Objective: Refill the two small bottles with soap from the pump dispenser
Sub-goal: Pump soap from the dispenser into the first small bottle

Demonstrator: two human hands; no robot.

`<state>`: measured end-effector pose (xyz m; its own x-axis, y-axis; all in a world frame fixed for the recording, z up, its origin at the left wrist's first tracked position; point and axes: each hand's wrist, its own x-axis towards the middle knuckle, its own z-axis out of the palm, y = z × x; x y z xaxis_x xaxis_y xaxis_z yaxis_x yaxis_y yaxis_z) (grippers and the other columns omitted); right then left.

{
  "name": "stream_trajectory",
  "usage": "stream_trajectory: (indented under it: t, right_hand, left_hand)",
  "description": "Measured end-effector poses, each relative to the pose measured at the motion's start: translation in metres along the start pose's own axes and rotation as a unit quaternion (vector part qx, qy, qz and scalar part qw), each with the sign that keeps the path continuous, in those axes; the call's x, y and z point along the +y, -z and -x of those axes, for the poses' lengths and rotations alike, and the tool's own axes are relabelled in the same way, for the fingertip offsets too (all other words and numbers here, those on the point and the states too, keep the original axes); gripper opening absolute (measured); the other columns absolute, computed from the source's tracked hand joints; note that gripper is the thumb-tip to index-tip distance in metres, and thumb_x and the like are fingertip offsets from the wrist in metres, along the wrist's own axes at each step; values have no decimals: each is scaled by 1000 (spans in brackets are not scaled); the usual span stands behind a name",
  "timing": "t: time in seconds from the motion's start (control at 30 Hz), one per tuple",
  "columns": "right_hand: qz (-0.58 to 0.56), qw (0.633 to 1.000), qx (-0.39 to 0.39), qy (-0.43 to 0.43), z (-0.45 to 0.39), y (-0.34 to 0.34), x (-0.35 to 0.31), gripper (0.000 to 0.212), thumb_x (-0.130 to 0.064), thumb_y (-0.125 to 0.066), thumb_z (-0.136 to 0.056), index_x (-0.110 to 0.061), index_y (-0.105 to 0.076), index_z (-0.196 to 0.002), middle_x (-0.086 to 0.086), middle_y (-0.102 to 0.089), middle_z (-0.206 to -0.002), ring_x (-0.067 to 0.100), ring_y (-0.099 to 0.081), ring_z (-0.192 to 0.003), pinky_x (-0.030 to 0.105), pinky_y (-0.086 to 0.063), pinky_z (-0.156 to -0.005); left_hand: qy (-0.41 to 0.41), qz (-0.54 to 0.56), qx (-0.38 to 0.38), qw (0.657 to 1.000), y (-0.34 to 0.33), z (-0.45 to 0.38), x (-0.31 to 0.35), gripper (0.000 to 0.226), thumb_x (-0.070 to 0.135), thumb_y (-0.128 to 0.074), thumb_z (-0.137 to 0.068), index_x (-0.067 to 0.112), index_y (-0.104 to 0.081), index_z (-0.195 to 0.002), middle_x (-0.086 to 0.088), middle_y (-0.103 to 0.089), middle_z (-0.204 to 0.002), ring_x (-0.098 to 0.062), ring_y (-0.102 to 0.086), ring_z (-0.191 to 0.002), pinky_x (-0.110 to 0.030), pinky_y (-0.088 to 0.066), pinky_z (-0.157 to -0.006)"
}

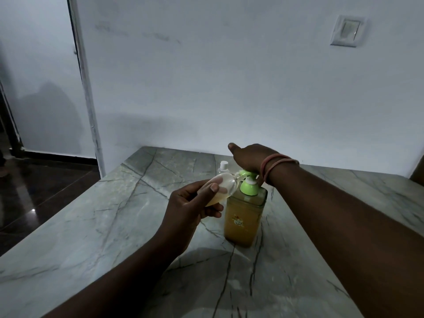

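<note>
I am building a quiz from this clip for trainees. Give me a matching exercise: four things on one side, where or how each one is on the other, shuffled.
Things:
1. Left hand
2. Right hand
3. Amber soap dispenser with green pump
4. Small clear bottle with white cap

States:
A. stands upright on the grey marble table
B. stands behind the dispenser, capped
C. holds a small clear tilted bottle at the spout
D. rests on the pump head

Pairs: 1-C, 2-D, 3-A, 4-B
</note>
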<state>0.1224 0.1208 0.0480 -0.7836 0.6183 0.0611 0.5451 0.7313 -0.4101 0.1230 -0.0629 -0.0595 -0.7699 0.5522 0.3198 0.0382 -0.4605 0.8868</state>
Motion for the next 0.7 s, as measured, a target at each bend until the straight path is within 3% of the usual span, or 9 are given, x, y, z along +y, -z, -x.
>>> stream_trajectory:
  t: [0.13, 0.27, 0.4, 0.47, 0.5, 0.6, 0.63, 0.7]
  right_hand:
    - [-5, 999, 40, -6, -5, -9, 3, 68, -75, -22, -82, -18, -57, -77, 11, -66, -99, 29, -61, -91, 34, -42, -77]
    - [-9, 999, 29, -17, -4, -11, 7, 68, -70, -21, -88, -17, -64, -93, 12, -64, -114, 30, -58, -104, 35, -38, -83]
    - [-6, 1000, 4, -5, 2, -7, 3, 60, -66, -22, -93, -19, -59, -86, 14, -60, -125, 29, -56, -105, 34, -37, -85]
    - [1, 1000, -13, -1, 3, -2, -1, 64, -63, -22, -95, -16, -63, -111, 15, -57, -129, 31, -55, -113, 33, -39, -90]
    - [7, 1000, -15, -2, 3, 0, -3, 67, -63, -22, -95, -13, -63, -114, 15, -60, -122, 31, -56, -112, 34, -40, -90]
    - [18, 1000, 7, -2, 0, -1, -3, 65, -69, -23, -91, -15, -55, -74, 12, -58, -91, 28, -56, -92, 33, -39, -80]
    - [15, 1000, 16, -8, -1, -3, -2, 66, -70, -22, -89, -15, -55, -75, 13, -59, -95, 28, -57, -92, 33, -38, -79]
    - [12, 999, 33, -14, -3, -7, 1, 70, -70, -19, -89, -16, -64, -97, 14, -62, -115, 30, -58, -104, 36, -40, -86]
  left_hand:
    - [0, -2, 2, 1000, 3, -3, -1, 36, 21, -67, -85, 7, -72, -118, -16, -74, -106, -20, -67, -70, -28, -56, -63]
    - [1, 4, -2, 1000, 3, -3, -3, 37, 20, -66, -85, 6, -71, -119, -17, -75, -104, -19, -66, -69, -27, -55, -61]
    - [-1, -2, 4, 1000, 4, -3, -4, 36, 21, -67, -85, 8, -72, -118, -12, -76, -102, -21, -67, -70, -28, -56, -62]
    - [-4, -1, 1, 1000, 3, -2, -3, 37, 22, -67, -85, 8, -72, -119, -12, -76, -103, -22, -67, -71, -29, -56, -63]
    - [-4, 2, 0, 1000, 3, -2, -3, 38, 22, -67, -85, 9, -72, -119, -13, -76, -104, -22, -67, -71, -29, -56, -63]
    - [-5, 7, -4, 1000, 3, -3, -3, 36, 21, -66, -86, 9, -71, -120, -15, -75, -106, -21, -67, -71, -28, -56, -63]
    - [-4, 6, -4, 1000, 4, -3, -3, 36, 21, -66, -86, 9, -71, -120, -16, -75, -106, -21, -67, -71, -28, -56, -63]
    - [-3, 5, -7, 1000, 4, -4, -4, 36, 20, -66, -87, 8, -71, -120, -16, -75, -105, -21, -67, -71, -28, -56, -63]
